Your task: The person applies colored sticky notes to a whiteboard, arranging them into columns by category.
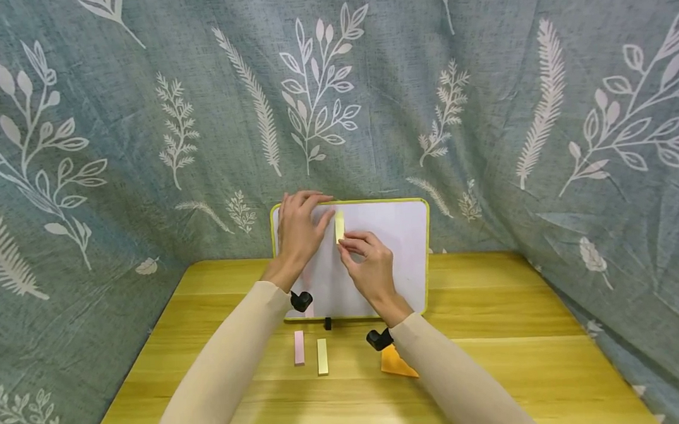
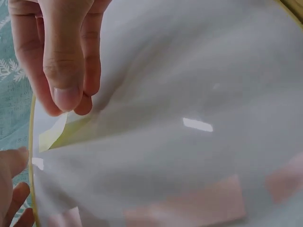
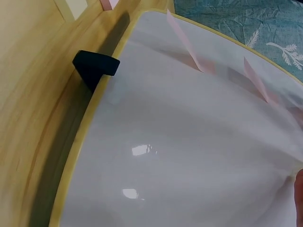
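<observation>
Right hand (image 1: 370,264) pinches a thin pale-yellow paper strip (image 1: 339,225) at the centre of the head view, near the top rim of a yellow-edged rectangular whiteboard (image 1: 406,253). Left hand (image 1: 300,229), fingers loosely extended, lies at that rim, left of the strip. White surface stretches rightward to the side edge. The strip looks curled; whether it touches the board is unclear.

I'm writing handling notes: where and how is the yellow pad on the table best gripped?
Probably by the middle of its two long sides, pinched from above: the yellow pad lies flat on the table, long and narrow, pointing away from the person, with a gap to the pink pad on its left.
</observation>
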The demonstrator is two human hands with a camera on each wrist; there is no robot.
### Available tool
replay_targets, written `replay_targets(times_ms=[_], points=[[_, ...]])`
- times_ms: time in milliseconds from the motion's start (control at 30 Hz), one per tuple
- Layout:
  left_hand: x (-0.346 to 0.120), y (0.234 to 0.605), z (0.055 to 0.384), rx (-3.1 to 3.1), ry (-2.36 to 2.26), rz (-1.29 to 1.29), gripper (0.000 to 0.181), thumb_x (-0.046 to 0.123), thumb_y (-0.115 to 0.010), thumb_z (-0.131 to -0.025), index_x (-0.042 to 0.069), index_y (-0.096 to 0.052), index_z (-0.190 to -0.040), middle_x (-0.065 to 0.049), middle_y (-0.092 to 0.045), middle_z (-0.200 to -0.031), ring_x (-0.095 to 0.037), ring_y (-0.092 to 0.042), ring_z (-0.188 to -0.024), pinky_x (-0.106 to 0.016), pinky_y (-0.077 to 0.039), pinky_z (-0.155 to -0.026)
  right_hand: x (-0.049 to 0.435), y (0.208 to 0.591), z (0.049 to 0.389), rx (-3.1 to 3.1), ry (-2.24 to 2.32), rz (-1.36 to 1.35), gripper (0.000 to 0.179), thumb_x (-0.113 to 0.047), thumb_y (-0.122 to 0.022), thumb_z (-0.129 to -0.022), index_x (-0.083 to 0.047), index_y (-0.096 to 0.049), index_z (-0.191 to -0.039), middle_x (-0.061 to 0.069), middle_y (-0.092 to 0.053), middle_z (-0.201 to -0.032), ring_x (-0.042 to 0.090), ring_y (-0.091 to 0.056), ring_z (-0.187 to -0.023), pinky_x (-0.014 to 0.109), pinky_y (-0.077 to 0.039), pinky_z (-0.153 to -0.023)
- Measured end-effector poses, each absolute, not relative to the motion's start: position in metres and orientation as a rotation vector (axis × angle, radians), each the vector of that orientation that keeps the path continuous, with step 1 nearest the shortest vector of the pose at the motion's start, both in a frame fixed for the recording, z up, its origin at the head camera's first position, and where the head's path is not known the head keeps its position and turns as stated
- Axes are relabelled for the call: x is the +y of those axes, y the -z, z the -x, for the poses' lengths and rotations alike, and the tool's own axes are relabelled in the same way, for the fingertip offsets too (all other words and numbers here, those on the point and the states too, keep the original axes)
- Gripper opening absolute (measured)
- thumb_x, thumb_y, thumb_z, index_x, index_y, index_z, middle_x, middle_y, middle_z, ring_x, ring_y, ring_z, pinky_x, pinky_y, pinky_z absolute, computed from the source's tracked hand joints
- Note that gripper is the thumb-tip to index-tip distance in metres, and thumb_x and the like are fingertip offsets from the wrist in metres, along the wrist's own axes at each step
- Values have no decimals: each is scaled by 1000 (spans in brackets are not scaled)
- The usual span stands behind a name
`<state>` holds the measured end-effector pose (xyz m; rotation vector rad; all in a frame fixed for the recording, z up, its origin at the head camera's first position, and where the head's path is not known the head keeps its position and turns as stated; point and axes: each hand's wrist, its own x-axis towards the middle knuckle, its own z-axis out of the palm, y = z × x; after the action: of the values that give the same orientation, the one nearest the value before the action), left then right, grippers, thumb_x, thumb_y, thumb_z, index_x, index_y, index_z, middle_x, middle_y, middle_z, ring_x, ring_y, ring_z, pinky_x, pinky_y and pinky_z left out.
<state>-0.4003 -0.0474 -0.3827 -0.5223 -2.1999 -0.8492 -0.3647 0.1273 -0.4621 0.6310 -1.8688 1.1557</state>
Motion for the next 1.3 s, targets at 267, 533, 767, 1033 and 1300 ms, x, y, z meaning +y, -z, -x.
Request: replay_targets(times_ms=[267, 533, 767, 1033, 1300], points=[[-60, 389, 386, -2119, 869, 605, 25, 16, -89, -105, 12, -87, -130, -13, -79, -141, -38, -72, -137, -70, -41, -137, 132, 463, 362, -1867, -1114, -647, 11, 4, -90, -98, 5, -90, -110, 22, -84, -119, 33, -90, -95, 41, -74, -86], [-69, 396, 370, -2120, 831, 683, 25, 20, -90, -105, 14, -88, -129, -12, -80, -139, -39, -72, -132, -63, -54, -120, 139, 464, 357, -1881, -1078, -652, 11, 2, -91, -98, 4, -90, -109, 23, -85, -118, 33, -90, -95, 44, -74, -85], [-78, 409, 354, -2126, 780, 747, 26, 19, -93, -103, 14, -88, -127, -9, -82, -134, -37, -74, -130, -59, -59, -116, 144, 466, 348, -1917, -1042, -663, 10, -2, -91, -100, 2, -90, -109, 21, -85, -119, 32, -90, -94, 43, -75, -84], [-85, 426, 335, -2160, 746, 836, 24, 20, -92, -104, 15, -88, -126, -6, -82, -130, -33, -77, -123, -56, -62, -112, 151, 470, 334, -1989, -999, -697, 13, -3, -92, -99, -1, -91, -111, 18, -85, -119, 32, -88, -95, 44, -75, -84], [-90, 441, 317, -2153, 696, 938, 25, 20, -96, -100, 14, -88, -123, -6, -82, -125, -31, -78, -118, -53, -65, -105, 161, 478, 324, -2027, -976, -745, 17, -2, -94, -97, -3, -91, -113, 15, -85, -122, 33, -87, -103, 47, -74, -83]])
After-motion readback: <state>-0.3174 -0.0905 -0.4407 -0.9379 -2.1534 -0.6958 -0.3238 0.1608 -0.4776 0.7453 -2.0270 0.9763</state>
